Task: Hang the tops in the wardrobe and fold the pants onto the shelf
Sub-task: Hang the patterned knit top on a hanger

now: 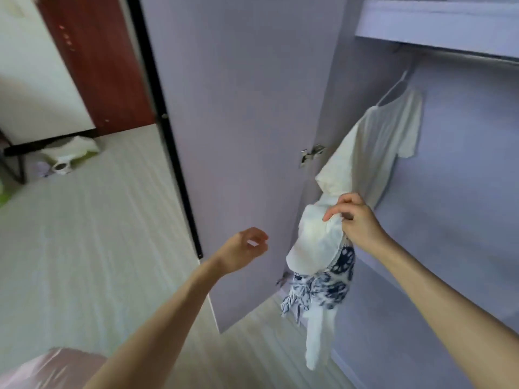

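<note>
We see the right hand [354,220] pinching the hem of a white top [373,153] hanging on a hanger [393,89] inside the wardrobe [463,169]. The left hand [243,249] hovers beside the open door [238,122], fingers loosely curled, grasping nothing.

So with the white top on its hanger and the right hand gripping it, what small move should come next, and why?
Probably let go with the right hand and smooth the white top down. It already hangs on a hanger in the wardrobe, but its lower part is bunched up in that grip. The left hand is free to help.
</note>
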The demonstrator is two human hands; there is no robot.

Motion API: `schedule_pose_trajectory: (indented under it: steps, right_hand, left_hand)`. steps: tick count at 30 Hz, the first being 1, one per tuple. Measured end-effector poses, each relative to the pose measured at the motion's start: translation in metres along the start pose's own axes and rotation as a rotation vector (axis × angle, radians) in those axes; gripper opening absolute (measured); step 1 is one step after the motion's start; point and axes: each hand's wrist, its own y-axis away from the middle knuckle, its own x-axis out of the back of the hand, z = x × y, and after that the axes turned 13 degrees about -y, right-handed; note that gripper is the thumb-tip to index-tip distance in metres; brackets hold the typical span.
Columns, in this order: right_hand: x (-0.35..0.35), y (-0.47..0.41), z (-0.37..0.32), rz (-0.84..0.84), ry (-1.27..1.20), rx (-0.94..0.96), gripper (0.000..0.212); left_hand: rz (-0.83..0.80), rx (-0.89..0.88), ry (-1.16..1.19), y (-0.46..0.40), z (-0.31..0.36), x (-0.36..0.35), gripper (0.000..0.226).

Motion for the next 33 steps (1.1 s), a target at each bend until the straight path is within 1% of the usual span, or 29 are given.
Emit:
schedule_pose_trajectory:
  steps: [2, 4, 5, 7, 10, 12, 14, 15, 17, 19, 20, 21, 22, 23, 24, 25, 27, 28, 30, 31, 32, 33]
  right_hand:
    - [0.014, -0.003, -0.007, 0.043, -0.137, -0.113, 0.058]
    - [0.031, -0.009, -0.015, 0.099, -0.359, -0.246, 0.061]
    - [0.037, -0.011, -0.019, 0.097, -0.471, -0.291, 0.063]
    - [0.048, -0.012, -0.027, 0.122, -0.615, -0.315, 0.065]
    - [0.061, -0.012, -0.039, 0.202, -0.733, -0.299, 0.063]
    - [0.068, -0.012, -0.046, 0.249, -0.773, -0.272, 0.061]
    - [0.071, -0.013, -0.051, 0.316, -0.712, -0.224, 0.053]
    - [0.069, -0.013, -0.053, 0.346, -0.6, -0.203, 0.046]
    - [0.066, -0.012, -0.053, 0.378, -0.268, -0.172, 0.033]
    - [0.064, -0.01, -0.052, 0.336, 0.05, -0.155, 0.032]
    - [0.065, -0.008, -0.051, 0.29, 0.18, -0.149, 0.03]
    - [0.067, -0.006, -0.048, 0.235, 0.279, -0.146, 0.027]
    - [0.07, -0.004, -0.045, 0.195, 0.347, -0.156, 0.023]
    - [0.073, -0.001, -0.041, 0.188, 0.373, -0.178, 0.017]
    - [0.077, 0.002, -0.034, 0.209, 0.359, -0.192, 0.014]
    - [0.079, 0.007, -0.026, 0.245, 0.322, -0.2, 0.02]
    - [0.079, 0.021, -0.011, 0.298, 0.138, -0.235, 0.035]
    - [0.077, 0.029, -0.005, 0.278, 0.018, -0.266, 0.038]
    - [0.065, 0.042, 0.003, 0.101, -0.184, -0.371, 0.047]
    - [0.057, 0.046, 0.006, 0.008, -0.218, -0.408, 0.052]
    - [0.048, 0.047, 0.007, -0.047, -0.224, -0.425, 0.054]
    - [0.039, 0.045, 0.008, -0.059, -0.231, -0.401, 0.047]
  left_hand:
    - [-0.04, -0.017, 0.012, -0.014, 0.008, -0.008, 0.038]
    - [-0.102, -0.077, 0.023, -0.028, 0.019, -0.015, 0.059]
    - [-0.13, -0.092, 0.053, -0.031, 0.022, -0.017, 0.07]
    - [-0.215, -0.158, 0.113, -0.041, 0.034, -0.02, 0.088]
    - [-0.337, -0.328, 0.148, -0.052, 0.057, -0.024, 0.102]
    - [-0.375, -0.426, 0.156, -0.054, 0.075, -0.029, 0.108]
    - [-0.395, -0.486, 0.236, -0.054, 0.096, -0.036, 0.1]
    - [-0.386, -0.494, 0.309, -0.054, 0.105, -0.039, 0.091]
    - [-0.328, -0.46, 0.411, -0.056, 0.121, -0.042, 0.068]
    - [-0.239, -0.431, 0.372, -0.06, 0.13, -0.044, 0.039]
    - [-0.192, -0.418, 0.317, -0.063, 0.132, -0.044, 0.024]
    - [-0.17, -0.396, 0.291, -0.065, 0.132, -0.042, 0.014]
    - [-0.178, -0.372, 0.311, -0.067, 0.131, -0.04, 0.011]
    - [-0.201, -0.341, 0.354, -0.068, 0.129, -0.037, 0.015]
    - [-0.226, -0.303, 0.423, -0.07, 0.125, -0.032, 0.02]
    - [-0.251, -0.26, 0.522, -0.072, 0.122, -0.025, 0.024]
    - [-0.312, -0.215, 0.732, -0.077, 0.115, -0.013, 0.028]
    - [-0.335, -0.214, 0.808, -0.079, 0.113, -0.007, 0.029]
    - [-0.371, -0.221, 0.914, -0.081, 0.113, 0.003, 0.033]
    - [-0.388, -0.222, 0.953, -0.08, 0.114, 0.006, 0.034]
    - [-0.403, -0.229, 0.98, -0.079, 0.117, 0.008, 0.034]
    - [-0.413, -0.235, 0.999, -0.077, 0.119, 0.008, 0.034]
